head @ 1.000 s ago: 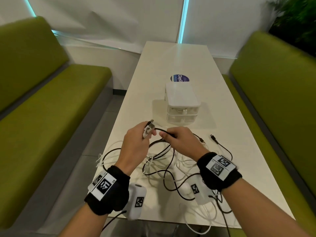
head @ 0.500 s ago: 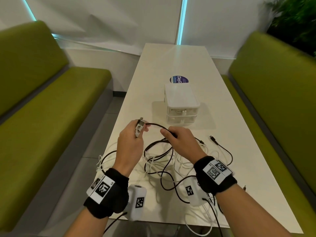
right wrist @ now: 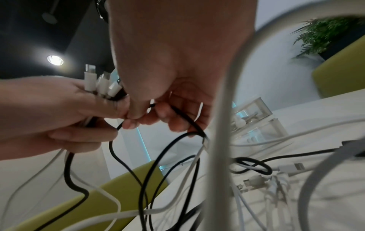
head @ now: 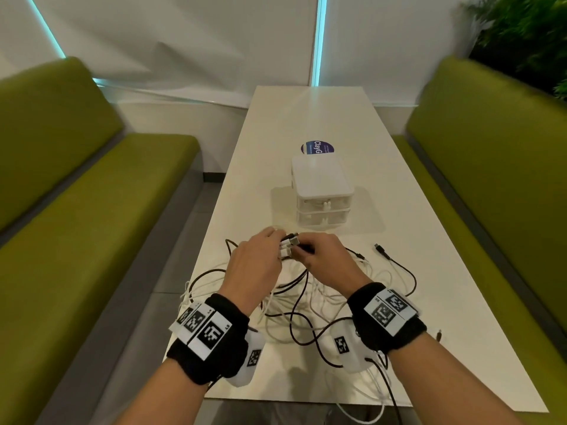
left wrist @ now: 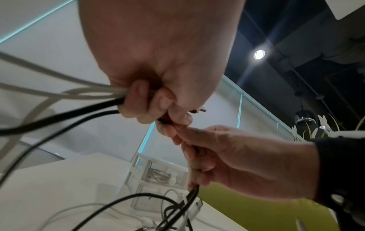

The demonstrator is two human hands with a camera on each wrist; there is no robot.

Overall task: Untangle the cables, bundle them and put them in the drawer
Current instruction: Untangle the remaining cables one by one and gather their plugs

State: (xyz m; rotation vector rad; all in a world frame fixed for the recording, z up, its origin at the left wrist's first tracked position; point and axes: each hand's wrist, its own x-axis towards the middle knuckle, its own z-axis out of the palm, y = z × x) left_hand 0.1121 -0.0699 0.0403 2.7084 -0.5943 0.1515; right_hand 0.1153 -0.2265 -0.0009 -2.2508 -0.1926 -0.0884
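Note:
A tangle of black and white cables (head: pixel 302 305) lies on the white table (head: pixel 306 118) in front of me. My left hand (head: pixel 260 259) grips a bunch of cable ends, whose white plugs (right wrist: pixel 98 84) stick up out of the fist; white and black cords (left wrist: pixel 65 96) trail from it. My right hand (head: pixel 325 259) touches the left and pinches a thin black cable (right wrist: pixel 187 120) at the bunch. The small white drawer unit (head: pixel 320 194) stands just beyond the hands, both drawers pushed in.
A loose black cable end (head: pixel 382 250) lies to the right of the hands. A blue round sticker (head: pixel 316 147) sits behind the drawer unit. Green benches (head: pixel 92 240) flank the table on both sides, and some cable hangs over the near edge (head: pixel 362 415).
The hands were apart with a black cable stretched between them; now the right hand has come up against the left, bringing that cable to the bunch of plugs.

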